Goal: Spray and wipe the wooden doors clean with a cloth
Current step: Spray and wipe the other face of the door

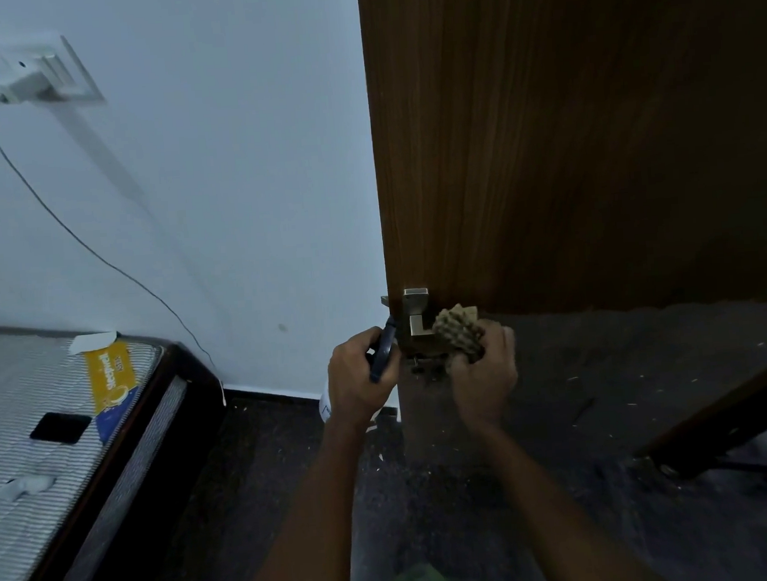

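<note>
One wooden door [580,140], pale wall [227,165], possibly mattress [26,406]

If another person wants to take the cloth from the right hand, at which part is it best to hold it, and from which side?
Grip the bunched, bumpy top of the cloth, which sticks up free above the right hand; its lower part is wrapped in that hand's fingers. Come from above and the right, since the door handle sits close on its left and the wooden door is right behind it.

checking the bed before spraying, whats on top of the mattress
A dark phone, a yellow and blue label and a small white object I cannot identify lie on the mattress. Its far end is out of frame.
</note>
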The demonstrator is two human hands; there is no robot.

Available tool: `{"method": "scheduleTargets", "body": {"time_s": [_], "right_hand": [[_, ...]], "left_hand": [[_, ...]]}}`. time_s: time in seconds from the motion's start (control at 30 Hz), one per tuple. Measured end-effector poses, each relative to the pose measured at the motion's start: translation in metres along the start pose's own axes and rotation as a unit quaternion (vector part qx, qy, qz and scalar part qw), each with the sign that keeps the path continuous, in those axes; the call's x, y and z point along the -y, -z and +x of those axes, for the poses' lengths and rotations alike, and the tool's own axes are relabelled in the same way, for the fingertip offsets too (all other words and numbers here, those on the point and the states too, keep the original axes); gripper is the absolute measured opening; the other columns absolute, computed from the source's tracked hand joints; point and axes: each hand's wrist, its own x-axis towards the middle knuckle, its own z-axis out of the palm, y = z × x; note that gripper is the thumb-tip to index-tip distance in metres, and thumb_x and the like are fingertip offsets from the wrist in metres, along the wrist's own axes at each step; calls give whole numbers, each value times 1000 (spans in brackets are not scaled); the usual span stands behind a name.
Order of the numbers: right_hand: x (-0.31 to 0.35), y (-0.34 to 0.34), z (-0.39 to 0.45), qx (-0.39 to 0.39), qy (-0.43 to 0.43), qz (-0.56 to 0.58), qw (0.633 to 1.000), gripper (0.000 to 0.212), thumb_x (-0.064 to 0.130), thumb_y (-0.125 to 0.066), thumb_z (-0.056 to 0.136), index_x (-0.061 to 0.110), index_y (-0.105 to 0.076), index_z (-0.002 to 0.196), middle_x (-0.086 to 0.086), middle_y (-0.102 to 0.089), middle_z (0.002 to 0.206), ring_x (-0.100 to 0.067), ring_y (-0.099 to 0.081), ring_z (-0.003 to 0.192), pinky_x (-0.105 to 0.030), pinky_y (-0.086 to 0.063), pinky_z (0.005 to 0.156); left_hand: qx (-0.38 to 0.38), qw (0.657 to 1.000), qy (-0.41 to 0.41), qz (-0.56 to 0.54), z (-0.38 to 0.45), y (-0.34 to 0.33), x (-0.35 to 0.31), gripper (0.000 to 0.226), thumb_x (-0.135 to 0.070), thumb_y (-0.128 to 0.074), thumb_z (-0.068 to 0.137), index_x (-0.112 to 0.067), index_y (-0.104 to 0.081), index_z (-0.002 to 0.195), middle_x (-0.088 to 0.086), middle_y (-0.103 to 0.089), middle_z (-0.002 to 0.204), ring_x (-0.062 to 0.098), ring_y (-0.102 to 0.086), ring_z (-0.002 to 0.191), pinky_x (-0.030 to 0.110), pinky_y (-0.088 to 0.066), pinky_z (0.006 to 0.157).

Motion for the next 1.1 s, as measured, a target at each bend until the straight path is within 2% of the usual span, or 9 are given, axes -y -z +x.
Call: {"method": "scheduleTargets", "body": {"time_s": [0.1, 0.23, 0.33, 0.47, 0.6, 0.7, 0.83, 1.0, 1.1], "right_hand": [[13, -3, 12, 18, 91, -80, 992, 55, 0, -58, 80, 20, -66, 131, -2, -54, 125, -18, -53, 110, -26, -47, 80], [29, -20, 20, 111, 196, -189, 956, 46, 4, -49, 80, 14, -73, 119, -10, -61, 125, -31, -54, 105, -44, -53, 78], [9, -7, 21, 135, 253, -240, 927, 48, 13, -41, 86, 17, -71, 123, -12, -61, 127, -31, -53, 103, -42, -48, 80], [-5, 12, 33, 98, 190, -252, 944, 49, -1, -55, 84, 18, -71, 126, -11, -58, 122, -27, -50, 101, -39, -49, 81], [25, -11, 10, 142, 250, -221, 932, 36, 15, -52, 84, 11, -73, 112, -16, -61, 117, -32, -56, 96, -40, -56, 69], [11, 2, 17, 164, 234, -218, 933, 36, 14, -56, 84, 14, -73, 116, -13, -57, 122, -29, -53, 103, -40, -60, 72], [-1, 16, 36, 116, 176, -220, 953, 46, 4, -57, 85, 20, -71, 126, -7, -53, 118, -23, -47, 100, -39, -56, 73], [5, 1, 25, 162, 240, -228, 930, 40, 7, -64, 84, 16, -70, 123, -8, -55, 116, -25, -50, 97, -38, -56, 74], [-9, 22, 37, 124, 183, -222, 950, 43, 4, -65, 86, 19, -69, 125, -6, -51, 118, -22, -48, 98, -33, -53, 76]], "left_hand": [[-11, 1000, 15, 5, -1, 1, 5, 25, -36, -63, 95, -25, -57, 73, -11, -50, 58, 17, -50, 52, 32, -38, 49], [-10, 1000, 13, 0, -4, -2, 6, 22, -38, -64, 94, -23, -64, 78, -14, -55, 62, 15, -54, 55, 35, -45, 50], [-12, 1000, 17, -13, -5, -5, 5, 23, -40, -63, 95, -23, -66, 80, -15, -57, 63, 15, -55, 57, 35, -47, 51], [-11, 1000, 12, -15, -3, -7, 3, 22, -40, -62, 94, -26, -62, 77, -15, -54, 60, 14, -52, 54, 31, -43, 50], [-10, 1000, 15, -15, -1, -13, 0, 25, -42, -63, 93, -21, -68, 81, -12, -59, 64, 13, -55, 55, 36, -49, 51], [-7, 1000, 12, -21, -1, -15, 0, 23, -40, -63, 93, -21, -67, 81, -10, -58, 64, 15, -53, 55, 36, -46, 51], [0, 1000, 13, -23, -2, -21, 1, 25, -44, -61, 93, -22, -69, 84, -16, -58, 66, 11, -55, 56, 27, -44, 53], [22, 1000, 17, -13, -7, -32, 0, 26, -42, -62, 89, -19, -72, 84, -11, -61, 66, 9, -53, 53, 19, -34, 54], [32, 999, 23, -27, -7, -34, 0, 20, -41, -63, 92, -23, -68, 83, -13, -59, 65, 10, -56, 55, 18, -36, 53]]}}
